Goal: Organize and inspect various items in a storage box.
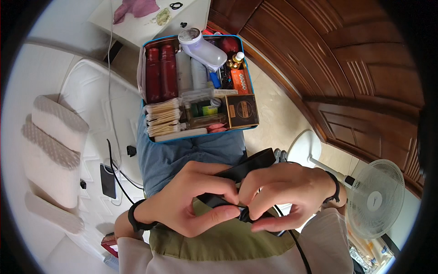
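My left hand (195,198) pinches a black strap (251,164) between thumb and forefinger, close to my chest. Beside it, my right hand (284,195) grips the same strap at a small dark knot or buckle (243,214); which of these it is, I cannot tell. One loop of the strap stands up above both hands. Across my thighs lies an open case (251,127) with a blue rim, holding dark red bottles (168,73), bundles of cotton swabs (163,116), a brown and black box (242,111) and a white fabric shaver (202,49) on top.
A bed with a white quilted cover (92,89) lies on the left, with a phone (108,181), a cable and a pale patterned pillow (54,150) on it. At the right are a white fan (374,200) and a brown wooden wardrobe (308,51). A white cabinet (137,30) stands ahead.
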